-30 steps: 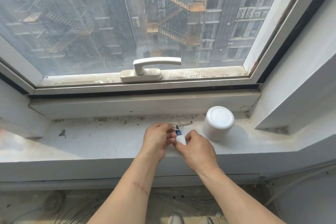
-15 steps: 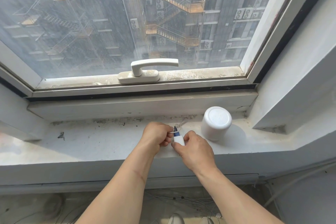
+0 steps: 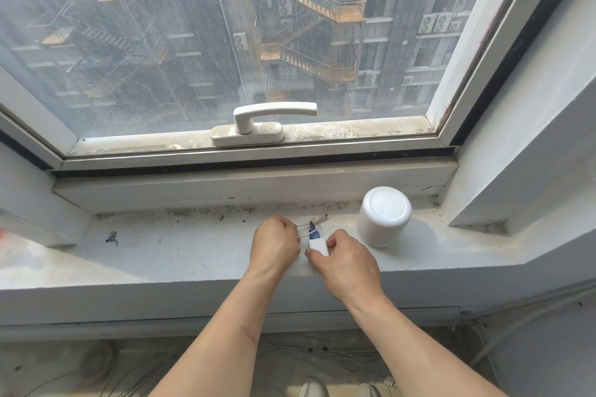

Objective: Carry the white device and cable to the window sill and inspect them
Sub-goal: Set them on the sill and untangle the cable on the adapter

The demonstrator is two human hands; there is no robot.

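Here, at lower centre of the frame, both hands meet over the window sill [image 3: 167, 251]. The right hand [image 3: 346, 263] is closed around a small white plug block [image 3: 317, 245], pinched between thumb and fingertips; only the block's upper face shows. The left hand [image 3: 274, 243] is curled into a loose fist just left of it, gripping loops of the thin white cable [image 3: 303, 229]. A short blue piece [image 3: 312, 230] stands between the two hands, just above the block; whether it is a tie or a connector cannot be told. The cable's free end, a small connector tip [image 3: 322, 217], lies on the sill and points toward the upper right, toward the white device [image 3: 383, 216].

The device, a squat cylinder, stands upright on the sill at centre right, just right of the right hand and apart from it. The right hand is therefore the nearer of the two. The cable's long axis runs from lower left to upper right, from the hands toward the device.

Both items appear to have reached the sill, so the carrying seems done and inspection is probably in progress. Any reach to the device would likely go rightward, and the right hand would first need to let go of the block. The window handle [image 3: 274, 114] at upper centre plays no part.
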